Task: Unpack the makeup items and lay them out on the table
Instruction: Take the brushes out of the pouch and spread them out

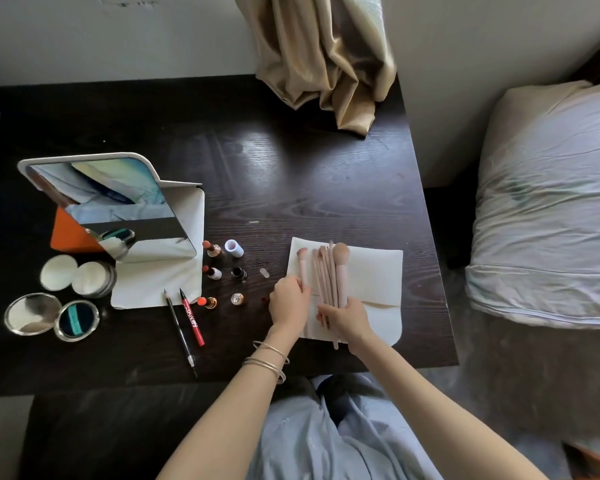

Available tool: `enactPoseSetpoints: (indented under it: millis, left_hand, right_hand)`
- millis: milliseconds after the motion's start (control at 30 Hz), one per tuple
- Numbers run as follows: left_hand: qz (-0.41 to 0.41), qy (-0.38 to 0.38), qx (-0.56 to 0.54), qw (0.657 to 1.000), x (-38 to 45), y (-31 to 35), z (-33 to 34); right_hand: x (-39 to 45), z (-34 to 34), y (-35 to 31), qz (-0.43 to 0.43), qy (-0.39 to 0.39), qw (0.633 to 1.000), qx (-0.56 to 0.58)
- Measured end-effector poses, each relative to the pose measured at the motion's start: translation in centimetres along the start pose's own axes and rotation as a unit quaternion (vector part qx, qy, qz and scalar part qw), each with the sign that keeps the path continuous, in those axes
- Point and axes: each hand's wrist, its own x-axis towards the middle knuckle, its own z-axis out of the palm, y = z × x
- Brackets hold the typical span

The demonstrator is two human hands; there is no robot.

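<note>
While I watch the centre of the frame: risks below
Right hand (347,318): grips the brush bundle (329,275) over the white pouch (374,282); I fear loose brushes fanning out
Left hand (288,299): pinches a single brush (302,263); could roll toward the lipsticks (210,271)

White pouch (371,282) lies flat at table's 4 o'clock, flap toward the near edge. On it a bundle of pink brushes (329,275), heads at 12, handles at 6; one single brush (302,265) just left of them. At 9 o'clock of pouch: 3 uncapped lipsticks (212,271) upright in a column, caps (237,271) beside. Black pencil (180,329) & red liner (193,317) lie side by side.
</note>
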Motion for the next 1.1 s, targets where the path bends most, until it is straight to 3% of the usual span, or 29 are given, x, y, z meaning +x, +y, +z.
enactPoseSetpoints:
  millis: [333, 733, 900, 1100]
  left_hand:
    - [0.056, 0.026, 0.132, 0.989, -0.4, -0.3, 0.2]
    - [0.141, 0.017, 0.17, 0.975, -0.9, -1.6, 0.0]
    - [0.204, 0.033, 0.249, 0.946, -1.4, -1.4, -0.3]
    - [0.181, -0.012, 0.208, 0.961, -0.8, -1.6, -0.1]
  right_hand:
    - [-0.3, 1.0, 0.4, -0.008, 0.043, 0.998, -0.042]
    - [-0.8, 0.6, 0.3, 0.008, 0.052, 0.995, 0.089]
    - [-0.1, 0.7, -0.3, 0.005, 0.053, 0.998, 0.046]
    - [-0.2, 0.9, -0.4, -0.006, 0.076, 0.997, -0.01]
